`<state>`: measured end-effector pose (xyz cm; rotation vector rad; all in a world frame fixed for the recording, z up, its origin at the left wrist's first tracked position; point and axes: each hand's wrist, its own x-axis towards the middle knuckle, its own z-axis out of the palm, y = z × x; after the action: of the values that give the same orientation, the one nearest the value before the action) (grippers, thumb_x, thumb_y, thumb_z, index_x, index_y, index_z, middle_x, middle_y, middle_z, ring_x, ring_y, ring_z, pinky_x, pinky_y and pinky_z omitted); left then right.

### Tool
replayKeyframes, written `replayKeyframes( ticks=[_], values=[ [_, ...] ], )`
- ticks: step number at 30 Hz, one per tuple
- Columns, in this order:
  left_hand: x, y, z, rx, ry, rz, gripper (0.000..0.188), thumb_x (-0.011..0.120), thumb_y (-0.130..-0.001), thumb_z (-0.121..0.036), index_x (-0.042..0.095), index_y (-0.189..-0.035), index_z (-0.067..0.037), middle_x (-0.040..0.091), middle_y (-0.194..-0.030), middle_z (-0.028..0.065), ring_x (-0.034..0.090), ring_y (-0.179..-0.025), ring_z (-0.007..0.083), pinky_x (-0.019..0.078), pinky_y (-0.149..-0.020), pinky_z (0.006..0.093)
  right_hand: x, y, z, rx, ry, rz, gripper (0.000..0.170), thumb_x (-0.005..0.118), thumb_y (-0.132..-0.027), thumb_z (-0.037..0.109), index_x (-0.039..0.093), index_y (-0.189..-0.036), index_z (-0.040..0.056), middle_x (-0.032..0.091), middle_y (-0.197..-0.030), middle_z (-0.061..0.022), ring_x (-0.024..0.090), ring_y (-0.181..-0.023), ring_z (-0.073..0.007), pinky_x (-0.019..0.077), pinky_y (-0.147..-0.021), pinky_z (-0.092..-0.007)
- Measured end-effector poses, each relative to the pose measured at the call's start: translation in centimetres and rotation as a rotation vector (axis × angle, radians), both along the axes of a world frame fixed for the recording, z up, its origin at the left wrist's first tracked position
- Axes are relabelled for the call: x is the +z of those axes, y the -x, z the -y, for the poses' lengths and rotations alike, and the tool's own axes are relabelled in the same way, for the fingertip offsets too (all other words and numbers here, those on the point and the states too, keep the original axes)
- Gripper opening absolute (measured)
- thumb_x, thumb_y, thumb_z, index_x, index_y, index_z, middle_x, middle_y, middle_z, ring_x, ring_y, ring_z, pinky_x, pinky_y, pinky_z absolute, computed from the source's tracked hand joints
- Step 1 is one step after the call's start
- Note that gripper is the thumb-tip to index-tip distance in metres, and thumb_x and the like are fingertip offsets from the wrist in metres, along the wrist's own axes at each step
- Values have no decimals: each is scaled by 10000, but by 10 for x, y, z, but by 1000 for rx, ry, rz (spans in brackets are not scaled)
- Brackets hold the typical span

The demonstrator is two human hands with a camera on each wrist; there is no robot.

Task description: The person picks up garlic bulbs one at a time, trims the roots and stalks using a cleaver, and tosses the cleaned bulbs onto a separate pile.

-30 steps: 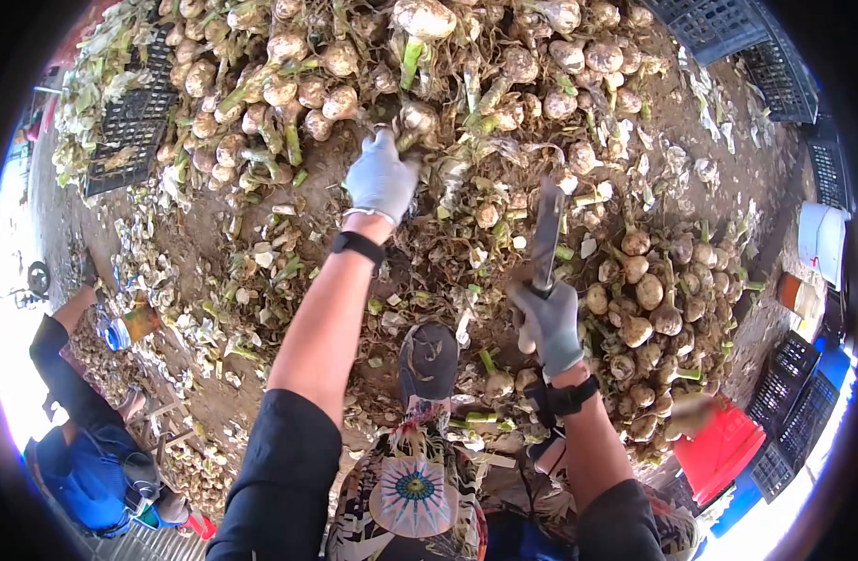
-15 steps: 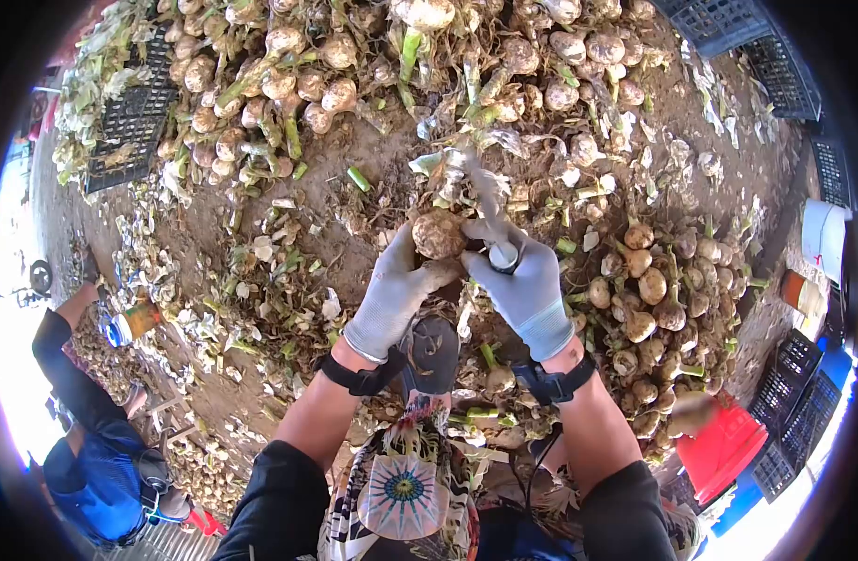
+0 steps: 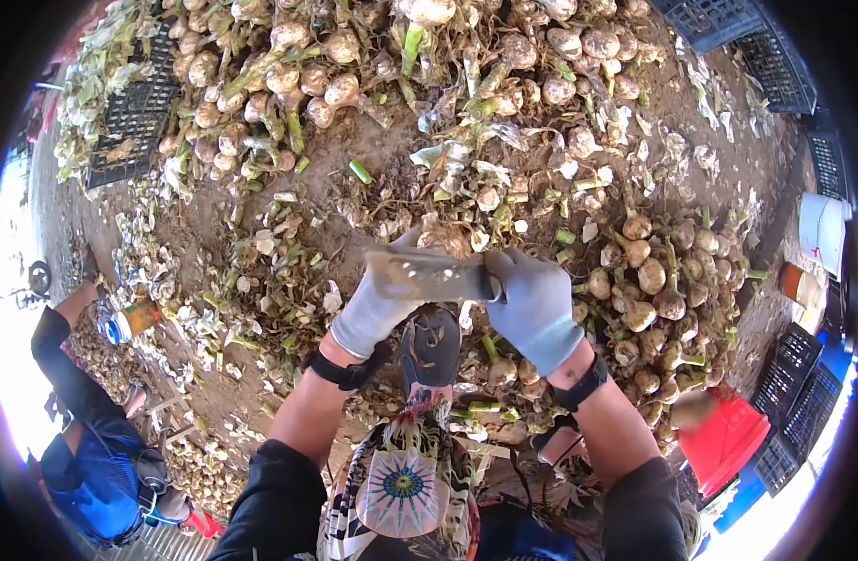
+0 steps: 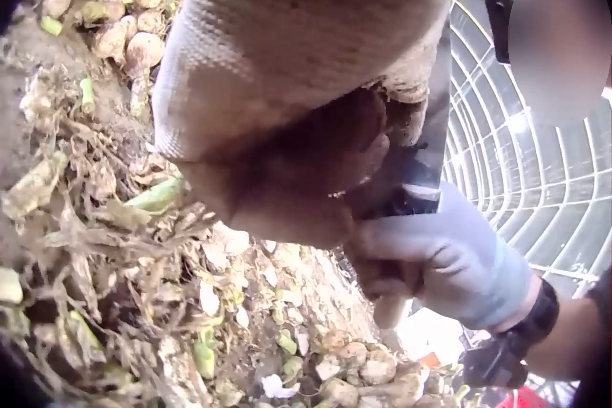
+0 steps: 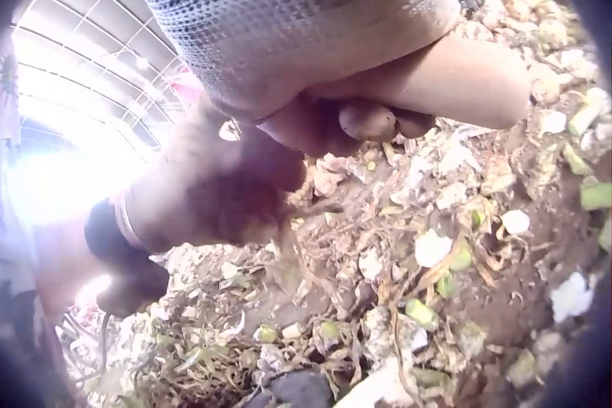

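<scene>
In the head view my gloved left hand (image 3: 377, 304) holds a brown, dirt-covered bulb (image 3: 443, 238), partly hidden behind a knife. My gloved right hand (image 3: 532, 299) grips the handle of that knife (image 3: 429, 278), whose wide blade lies level across the front of the bulb and over the left fingers. The left wrist view shows the right hand (image 4: 449, 260) curled round the handle beside the left hand (image 4: 296, 92). In the right wrist view the right hand (image 5: 316, 35) fills the top, with the left hand (image 5: 210, 183) close by; the blade is not seen there.
A large heap of bulbs with stalks (image 3: 340, 89) lies ahead, and a smaller pile (image 3: 651, 276) at the right. Peelings and cut stalks cover the ground. Black crates (image 3: 789, 369), a red bucket (image 3: 723, 439) and a white bucket (image 3: 821, 238) stand right; another person (image 3: 97, 477) sits left.
The left hand has come back from the heap with a bulb, and both hands are together near the feet. The knife has swung from pointing forward to lying crosswise, pointing left.
</scene>
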<state>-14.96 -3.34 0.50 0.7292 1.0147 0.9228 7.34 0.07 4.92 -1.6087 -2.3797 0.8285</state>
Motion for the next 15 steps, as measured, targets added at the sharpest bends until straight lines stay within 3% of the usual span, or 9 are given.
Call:
replayKeyframes(
  ticks=[3, 5, 6, 8, 9, 10, 12, 13, 15],
  values=[
    [0, 6, -5, -198, -56, -161, 850, 746, -885, -88, 216, -1542, 10, 598, -1300, 116, 628, -1071, 168, 534, -947, 318, -8, 0, 6, -51, 30, -7, 258, 666, -704, 110, 653, -959, 146, 621, -812, -68, 663, -741, -288, 518, -707, -410],
    [22, 2, -8, -75, 112, 103, 796, 782, -853, -105, 340, -1509, -9, 610, -1283, 108, 642, -1035, 166, 533, -937, 324, -8, 2, 10, -64, 30, 21, 249, 662, -758, 137, 667, -1006, 153, 672, -843, -85, 681, -760, -310, 533, -710, -424],
    [34, 1, -10, -75, 115, 104, 796, 782, -853, -105, 340, -1509, -9, 610, -1283, 108, 642, -1035, 166, 533, -937, 324, -13, -2, 7, -64, 34, 22, 249, 662, -758, 137, 667, -1006, 153, 672, -843, -85, 681, -760, -310, 533, -710, -424],
    [63, 1, -22, -496, 165, 97, 690, 829, -799, -138, 512, -1402, -26, 646, -1209, 89, 634, -1026, 143, 527, -902, 299, -37, -24, -4, -380, 501, 271, 212, 651, -833, 186, 686, -1037, 141, 716, -864, -114, 700, -793, -329, 550, -721, -440],
    [81, -10, -27, -495, -102, -66, 580, 846, -759, -164, 617, -1275, -27, 685, -1071, 62, 630, -975, 119, 524, -854, 288, -53, -37, 4, -374, 435, 292, 202, 632, -883, 229, 703, -1041, 126, 731, -866, -141, 707, -806, -344, 562, -729, -445],
    [76, -12, -21, -486, 132, -168, 588, 853, -731, -188, 616, -1244, -24, 700, -996, 56, 623, -923, 102, 523, -816, 289, -55, -41, 13, -415, 421, 144, 205, 655, -857, 235, 715, -1023, 131, 720, -837, -151, 701, -793, -350, 564, -723, -433],
    [60, -19, -26, -437, -17, -381, 557, 852, -739, -243, 622, -1199, -28, 713, -972, 101, 661, -887, 137, 529, -803, 310, -59, -42, 30, -486, 496, -176, 238, 677, -830, 239, 715, -1048, 152, 712, -837, -155, 692, -785, -358, 565, -705, -421],
    [50, -22, -23, -430, -156, -522, 458, 795, -740, -185, 630, -1147, -54, 691, -1009, 130, 689, -852, 226, 543, -792, 342, -57, -39, 29, -492, 490, -178, 238, 677, -830, 239, 715, -1048, 152, 712, -837, -155, 692, -785, -358, 565, -705, -421],
    [42, -23, -16, -486, -303, -667, 443, 756, -722, -115, 630, -1142, -57, 675, -1048, 103, 680, -888, 252, 539, -810, 361, -52, -29, 28, -327, 315, -221, 255, 689, -814, 238, 712, -1054, 157, 702, -830, -156, 685, -777, -359, 564, -694, -413]
  ],
)
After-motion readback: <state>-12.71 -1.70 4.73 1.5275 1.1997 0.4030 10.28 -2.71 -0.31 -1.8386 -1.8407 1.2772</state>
